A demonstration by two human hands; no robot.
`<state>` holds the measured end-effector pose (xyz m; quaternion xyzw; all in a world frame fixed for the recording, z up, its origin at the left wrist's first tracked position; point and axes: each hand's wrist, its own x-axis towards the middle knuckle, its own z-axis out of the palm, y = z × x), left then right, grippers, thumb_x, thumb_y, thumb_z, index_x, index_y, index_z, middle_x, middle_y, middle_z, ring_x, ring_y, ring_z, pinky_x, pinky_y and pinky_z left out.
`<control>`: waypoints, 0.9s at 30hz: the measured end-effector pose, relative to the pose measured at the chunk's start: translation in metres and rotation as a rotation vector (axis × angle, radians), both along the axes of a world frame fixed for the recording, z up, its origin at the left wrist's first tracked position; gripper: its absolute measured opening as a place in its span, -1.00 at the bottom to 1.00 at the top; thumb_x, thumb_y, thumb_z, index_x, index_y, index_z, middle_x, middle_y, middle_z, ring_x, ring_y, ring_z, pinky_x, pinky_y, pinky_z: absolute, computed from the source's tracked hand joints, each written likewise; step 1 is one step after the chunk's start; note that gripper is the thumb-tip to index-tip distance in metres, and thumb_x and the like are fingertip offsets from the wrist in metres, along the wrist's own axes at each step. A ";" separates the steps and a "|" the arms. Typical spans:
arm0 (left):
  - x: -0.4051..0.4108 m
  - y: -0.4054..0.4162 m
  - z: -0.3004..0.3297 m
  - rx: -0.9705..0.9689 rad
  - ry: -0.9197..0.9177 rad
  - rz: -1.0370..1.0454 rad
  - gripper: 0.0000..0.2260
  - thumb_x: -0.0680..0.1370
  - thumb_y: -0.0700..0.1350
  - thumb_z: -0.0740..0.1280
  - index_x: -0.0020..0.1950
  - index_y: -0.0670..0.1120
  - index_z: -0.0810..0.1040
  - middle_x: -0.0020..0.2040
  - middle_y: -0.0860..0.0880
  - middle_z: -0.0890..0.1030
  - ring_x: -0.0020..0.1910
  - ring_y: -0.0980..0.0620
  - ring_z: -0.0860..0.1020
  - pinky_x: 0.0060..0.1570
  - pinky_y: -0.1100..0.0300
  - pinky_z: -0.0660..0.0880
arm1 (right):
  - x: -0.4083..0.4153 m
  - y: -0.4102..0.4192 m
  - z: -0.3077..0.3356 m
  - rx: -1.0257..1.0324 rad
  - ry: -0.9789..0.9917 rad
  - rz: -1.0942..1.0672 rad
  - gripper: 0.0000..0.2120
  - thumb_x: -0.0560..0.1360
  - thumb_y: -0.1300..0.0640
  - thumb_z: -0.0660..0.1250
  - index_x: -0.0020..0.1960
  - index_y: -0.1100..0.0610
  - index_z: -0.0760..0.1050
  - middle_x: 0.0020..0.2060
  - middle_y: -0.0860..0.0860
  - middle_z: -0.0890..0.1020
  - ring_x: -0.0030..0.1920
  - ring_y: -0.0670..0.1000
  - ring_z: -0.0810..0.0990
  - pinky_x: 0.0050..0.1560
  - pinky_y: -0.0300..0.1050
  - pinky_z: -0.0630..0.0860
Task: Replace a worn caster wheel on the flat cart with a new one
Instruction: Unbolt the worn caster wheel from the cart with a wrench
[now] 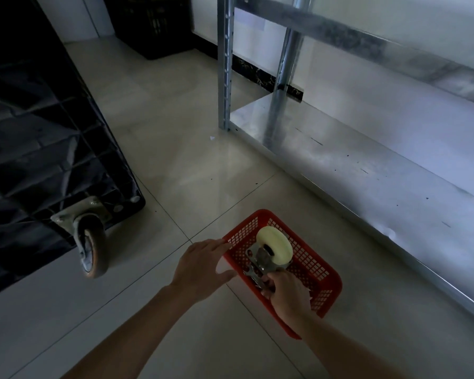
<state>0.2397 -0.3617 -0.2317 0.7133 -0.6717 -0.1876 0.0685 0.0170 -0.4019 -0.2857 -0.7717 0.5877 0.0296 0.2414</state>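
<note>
The floor [192, 165] is of pale, glossy tiles with thin dark joints, and the room is rather dim. Two bare forearms come in from the bottom edge. The right hand [289, 294] is inside a red plastic basket [327, 283] that stands on the floor; its fingers are curled around the metal bracket of the new caster [271, 254] and hold it there. This caster has a clean cream-coloured wheel and a shiny steel fork with a mounting plate, and it is in the basket, its wheel above the rim. The left hand [200, 265] rests on the near left edge of the basket, fingers straight and close together, holding nothing.

To the left the black flat cart [39, 149] is tipped up, so its ribbed underside shows. On its lower corner sits the worn caster [89, 236], with a brownish, dirty wheel and a dull plate. On the right stands a galvanised metal shelf [367, 170] against a white wall. A dark crate [153, 26] is in the far corner.
</note>
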 end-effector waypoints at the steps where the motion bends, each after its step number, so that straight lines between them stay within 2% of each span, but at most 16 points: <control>1: 0.000 0.001 0.001 0.003 0.002 0.007 -0.32 0.56 0.34 0.25 0.61 0.11 0.20 0.59 0.12 0.26 0.55 0.09 0.21 0.52 0.12 0.09 | 0.001 0.000 0.001 -0.005 -0.002 -0.002 -0.94 0.58 0.02 0.40 0.03 -0.08 0.54 -0.02 -0.18 0.62 -0.01 -0.17 0.58 -0.12 -0.32 0.40; 3: 0.001 0.002 0.002 0.014 0.009 0.011 -0.32 0.56 0.34 0.25 0.61 0.11 0.19 0.59 0.13 0.25 0.56 0.08 0.21 0.52 0.10 0.09 | 0.001 0.000 0.003 -0.014 0.002 -0.003 -0.95 0.60 0.05 0.37 -0.01 -0.08 0.51 -0.04 -0.17 0.62 -0.05 -0.17 0.55 -0.16 -0.32 0.34; 6: 0.004 0.002 0.005 0.015 0.006 0.012 -0.33 0.57 0.32 0.25 0.61 0.10 0.20 0.59 0.12 0.26 0.56 0.08 0.21 0.52 0.11 0.09 | -0.001 -0.002 0.005 -0.014 0.022 0.002 -0.94 0.60 0.05 0.37 0.08 -0.03 0.56 0.02 -0.15 0.62 -0.06 -0.18 0.51 -0.17 -0.30 0.30; 8: 0.005 0.000 0.009 0.011 0.006 0.014 -0.34 0.58 0.31 0.25 0.61 0.09 0.20 0.58 0.12 0.27 0.55 0.08 0.21 0.51 0.12 0.09 | -0.004 -0.002 0.007 -0.018 0.026 -0.010 -0.98 0.61 0.03 0.36 0.03 -0.06 0.52 -0.03 -0.16 0.58 -0.09 -0.19 0.46 -0.23 -0.30 0.28; 12: 0.005 -0.003 0.014 0.007 -0.004 0.005 -0.35 0.59 0.31 0.24 0.62 0.09 0.19 0.58 0.11 0.28 0.55 0.08 0.22 0.51 0.14 0.09 | -0.013 0.001 0.006 -0.022 0.015 -0.018 -0.87 0.64 0.04 0.31 -0.07 -0.09 0.41 -0.15 -0.19 0.52 -0.15 -0.19 0.49 -0.18 -0.25 0.39; 18: 0.011 -0.009 0.023 0.022 0.008 0.023 -0.36 0.59 0.31 0.24 0.61 0.11 0.19 0.59 0.10 0.27 0.56 0.08 0.21 0.53 0.10 0.08 | -0.022 0.006 0.011 -0.039 -0.185 0.076 -0.93 0.63 0.06 0.33 0.10 -0.06 0.51 -0.06 -0.25 0.56 -0.08 -0.26 0.56 -0.10 -0.39 0.44; 21: 0.026 -0.013 0.037 0.006 -0.005 0.059 -0.37 0.61 0.29 0.22 0.62 0.14 0.15 0.60 0.12 0.23 0.58 0.08 0.17 0.54 0.09 0.07 | -0.014 0.006 0.022 0.009 -0.301 0.075 -0.89 0.64 0.06 0.32 0.16 -0.02 0.54 -0.05 -0.23 0.59 -0.08 -0.25 0.61 -0.01 -0.29 0.58; 27: 0.058 -0.025 0.085 -0.116 -0.061 0.104 -0.42 0.63 0.22 0.25 0.61 0.15 0.18 0.59 0.12 0.26 0.56 0.06 0.22 0.51 0.10 0.15 | 0.032 -0.015 0.074 -0.013 -0.543 0.090 -0.88 0.63 0.09 0.35 0.09 -0.12 0.52 -0.24 -0.09 0.64 -0.19 -0.18 0.65 -0.18 -0.20 0.63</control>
